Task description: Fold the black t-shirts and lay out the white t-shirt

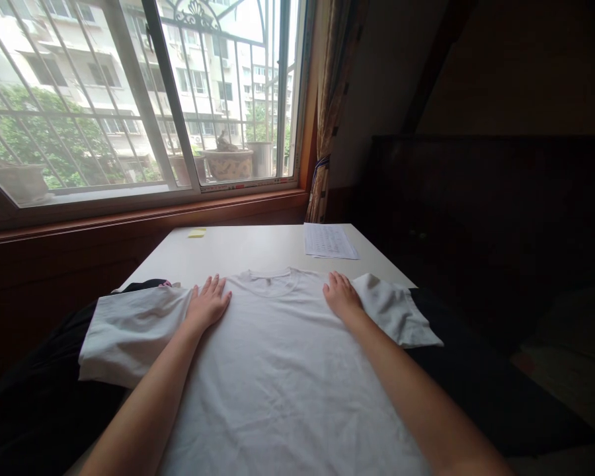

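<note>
A white T-shirt point(282, 370) lies spread over the table, its collar at the far end and its sleeves out to both sides. Flat on its left shoulder area rests my left hand point(209, 303), fingers stretched and slightly apart. My right hand point(342, 295) lies on the opposite shoulder, also with fingers extended. Small wrinkles run across the shirt's body. Both sleeves reach past the table's side edges, and the lower hem is out of view.
Beyond the collar, the white table point(248, 246) carries a yellow sticky note point(197, 233) and printed papers point(330, 240). Dark fabric point(39, 370) lies at the left. A barred window point(129, 99) and a tied curtain point(323, 132) stand behind.
</note>
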A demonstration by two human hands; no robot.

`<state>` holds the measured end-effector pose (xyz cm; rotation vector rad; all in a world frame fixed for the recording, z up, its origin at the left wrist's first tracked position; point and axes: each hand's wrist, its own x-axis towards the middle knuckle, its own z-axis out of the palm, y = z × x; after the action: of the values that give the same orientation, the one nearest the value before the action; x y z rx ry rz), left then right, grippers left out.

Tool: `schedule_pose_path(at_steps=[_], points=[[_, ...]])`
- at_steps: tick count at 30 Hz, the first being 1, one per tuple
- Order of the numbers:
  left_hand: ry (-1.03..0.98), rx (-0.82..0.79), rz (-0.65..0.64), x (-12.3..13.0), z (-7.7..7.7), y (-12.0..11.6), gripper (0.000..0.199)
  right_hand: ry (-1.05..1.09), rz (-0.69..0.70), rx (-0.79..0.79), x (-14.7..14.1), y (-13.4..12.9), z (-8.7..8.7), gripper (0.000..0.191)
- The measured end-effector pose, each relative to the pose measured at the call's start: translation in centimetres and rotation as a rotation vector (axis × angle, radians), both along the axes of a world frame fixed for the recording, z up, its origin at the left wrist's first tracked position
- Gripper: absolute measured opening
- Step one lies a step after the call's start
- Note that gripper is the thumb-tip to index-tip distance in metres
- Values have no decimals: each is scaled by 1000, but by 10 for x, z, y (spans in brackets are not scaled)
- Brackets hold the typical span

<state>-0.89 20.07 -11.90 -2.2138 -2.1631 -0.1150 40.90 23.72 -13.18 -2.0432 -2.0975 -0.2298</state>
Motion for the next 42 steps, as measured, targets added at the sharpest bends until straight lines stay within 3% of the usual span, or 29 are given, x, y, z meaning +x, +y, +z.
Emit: schedule_pose_path(at_steps=[5,9,15,18,22,28,30,38,42], points=[[4,66,-13,1,4,-4,60,14,19,-115,9,-6,-1,64],[19,151,-62,10,13,-22,54,30,-3,-229,12,-3,5,67],[17,130,-287,42,9,-90,50,5,12,-184,5,-3,18,64],[-20,84,-313,43,0,-124,56,-39,45,-74,-5,-14,25,58],[-11,74,-308,24,-4,-146,58,-39,246,-11,-31,-55,25,55],[25,62,-307,9,0,-150,59,98,753,-235,-65,-150,29,68],[30,66,-303,11,0,-151,58,130,859,-302,-69,-172,35,72],[56,36,-274,11,-3,-150,59,221,950,-459,-66,-214,48,80],[64,-6,-259,13,-2,-148,59,251,1075,-488,-63,-232,53,80]])
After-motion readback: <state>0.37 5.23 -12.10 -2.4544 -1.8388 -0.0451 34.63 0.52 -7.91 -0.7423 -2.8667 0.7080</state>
